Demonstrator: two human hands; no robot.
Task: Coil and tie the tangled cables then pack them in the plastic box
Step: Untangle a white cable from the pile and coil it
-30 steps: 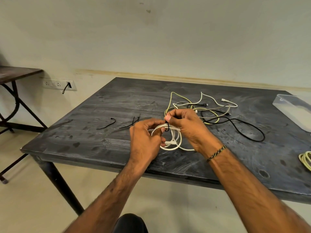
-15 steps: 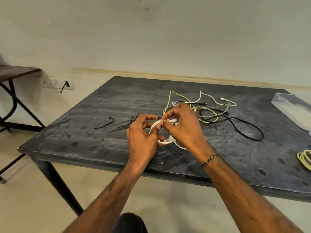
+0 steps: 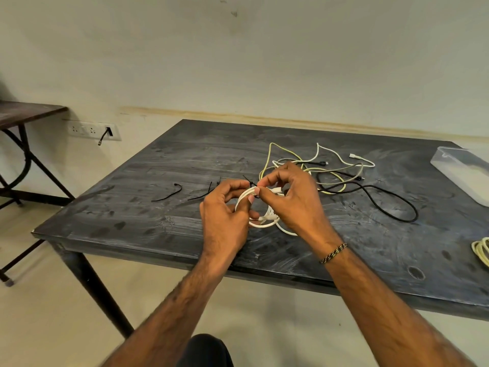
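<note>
A coiled white cable (image 3: 264, 221) is held just above the dark table (image 3: 132, 213) between both hands. My left hand (image 3: 225, 218) grips the left side of the coil. My right hand (image 3: 293, 202) pinches the top of the coil, where a thin black tie (image 3: 250, 181) sticks out between the fingertips. Behind the hands lies a tangle of yellow, white and black cables (image 3: 344, 178). A clear plastic box (image 3: 465, 170) stands at the table's right edge.
Two loose black ties (image 3: 169, 193) (image 3: 203, 193) lie on the table left of the hands. A coiled yellow cable (image 3: 481, 250) sits at the right edge. A small side table (image 3: 26, 115) and a wall socket (image 3: 92, 131) are to the left.
Both hands have lifted the coil slightly and turned it. The right fingers have shifted to pinch the top where the black tie sticks out.
</note>
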